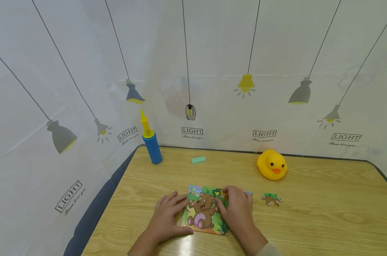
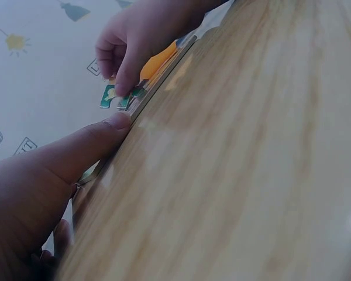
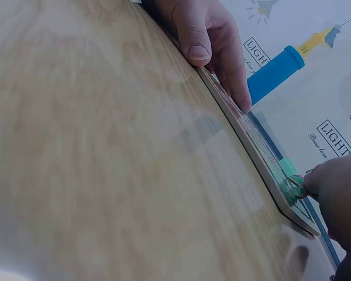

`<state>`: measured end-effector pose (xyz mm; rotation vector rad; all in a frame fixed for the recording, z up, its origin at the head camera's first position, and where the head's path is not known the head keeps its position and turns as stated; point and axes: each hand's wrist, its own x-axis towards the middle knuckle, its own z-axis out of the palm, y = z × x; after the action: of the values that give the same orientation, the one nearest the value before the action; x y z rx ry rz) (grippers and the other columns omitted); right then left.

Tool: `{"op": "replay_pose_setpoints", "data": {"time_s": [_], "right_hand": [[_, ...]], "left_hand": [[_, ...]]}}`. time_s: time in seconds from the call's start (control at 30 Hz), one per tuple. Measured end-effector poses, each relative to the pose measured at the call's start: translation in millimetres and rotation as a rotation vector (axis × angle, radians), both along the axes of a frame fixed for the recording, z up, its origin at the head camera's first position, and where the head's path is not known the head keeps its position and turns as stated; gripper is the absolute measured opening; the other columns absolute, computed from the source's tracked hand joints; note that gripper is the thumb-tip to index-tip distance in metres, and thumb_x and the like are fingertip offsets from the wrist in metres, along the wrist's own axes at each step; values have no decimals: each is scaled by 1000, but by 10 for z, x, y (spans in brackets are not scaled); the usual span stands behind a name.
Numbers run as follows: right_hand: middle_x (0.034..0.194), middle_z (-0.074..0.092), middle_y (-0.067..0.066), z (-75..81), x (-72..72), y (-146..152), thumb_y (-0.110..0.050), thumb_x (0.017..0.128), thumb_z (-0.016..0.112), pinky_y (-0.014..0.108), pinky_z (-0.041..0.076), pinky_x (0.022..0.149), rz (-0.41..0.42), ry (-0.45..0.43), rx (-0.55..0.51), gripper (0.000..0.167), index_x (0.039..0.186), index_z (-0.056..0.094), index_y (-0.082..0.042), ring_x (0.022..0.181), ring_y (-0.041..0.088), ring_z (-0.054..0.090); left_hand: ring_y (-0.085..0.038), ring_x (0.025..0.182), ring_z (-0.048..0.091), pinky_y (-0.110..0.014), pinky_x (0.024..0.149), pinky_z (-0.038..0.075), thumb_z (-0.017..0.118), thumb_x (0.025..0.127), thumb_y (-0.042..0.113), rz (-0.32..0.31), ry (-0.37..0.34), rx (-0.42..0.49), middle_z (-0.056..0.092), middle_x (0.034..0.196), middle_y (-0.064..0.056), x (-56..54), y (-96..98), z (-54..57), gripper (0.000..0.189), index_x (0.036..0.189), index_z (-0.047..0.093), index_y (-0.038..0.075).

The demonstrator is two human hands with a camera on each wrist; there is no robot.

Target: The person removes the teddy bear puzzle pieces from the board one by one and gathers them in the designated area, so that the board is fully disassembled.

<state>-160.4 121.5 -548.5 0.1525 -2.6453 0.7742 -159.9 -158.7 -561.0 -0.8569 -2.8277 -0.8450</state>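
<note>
In the head view, the puzzle is laid on the table between 2 hands. Its left and near edges are touched by the left hand, fingers spread, nothing gripped; its right side is covered by the right hand. A loose section is set apart at right.

In the left wrist view, 1 green piece is pinched by the right hand's thumb and fingers. It is judged light, stiff and bendable if forced, best held by its edges.

In the right wrist view, pieces are borne by the board; whether it is rimmed is not made clear.
</note>
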Motion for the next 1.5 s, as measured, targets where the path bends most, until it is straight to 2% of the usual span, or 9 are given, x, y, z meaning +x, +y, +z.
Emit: {"op": "replay_pose_setpoints", "data": {"time_s": [0.17,0.27,0.47,0.7,0.83,1.23,1.33,1.5], "right_hand": [[108,75,5,5,-11,-6,-25,88,91,57,38,101,19,-8,-8,41,121,72,-8,104,28,69],[116,78,5,3,-17,0,-26,88,91,57,38,100,33,9,8,42,125,76,-11,110,29,69],[116,79,3,-9,-17,42,-28,88,91,57,38,99,70,37,35,44,126,77,-12,109,27,68],[118,77,4,8,-3,126,-17,77,89,58,37,100,122,16,5,54,129,77,-10,112,28,65],[119,77,5,15,-7,152,-11,74,87,56,40,97,144,19,-3,57,130,76,-9,113,28,65],[113,78,2,-8,-53,312,-12,77,89,56,46,98,182,19,30,52,128,78,-10,109,24,67],[118,77,3,-11,-53,321,-12,82,91,57,44,99,203,12,41,51,131,77,-11,112,25,66],[130,73,5,-26,-62,316,-15,91,87,58,38,102,244,-58,73,51,139,70,-12,122,29,61]], "left_hand": [[-40,153,38,-73,120,22,79,72,82,-1,-4,-1,54,160,0,-5,-1,0,104,152,63,16],[-40,153,38,-73,121,22,79,72,82,-1,-4,-2,53,160,0,-6,-2,3,104,152,63,17],[-40,153,38,-73,120,23,77,73,84,0,-1,-8,53,160,1,-4,-1,4,104,152,63,17],[-39,153,37,-72,121,22,77,73,84,-3,5,-14,53,160,1,-10,7,-1,105,152,62,17],[-39,154,37,-72,121,22,79,73,82,-5,3,-9,53,160,0,-17,6,-2,104,152,62,17],[-39,154,36,-73,120,22,79,73,82,-8,-12,-9,53,160,1,-15,-4,2,104,152,62,17],[-39,154,37,-73,120,22,80,73,81,-7,-11,-9,53,160,1,-11,-4,10,103,152,62,17],[-39,154,37,-73,121,22,80,72,81,-4,-13,-9,53,160,1,-12,-6,3,104,152,62,18]]}}
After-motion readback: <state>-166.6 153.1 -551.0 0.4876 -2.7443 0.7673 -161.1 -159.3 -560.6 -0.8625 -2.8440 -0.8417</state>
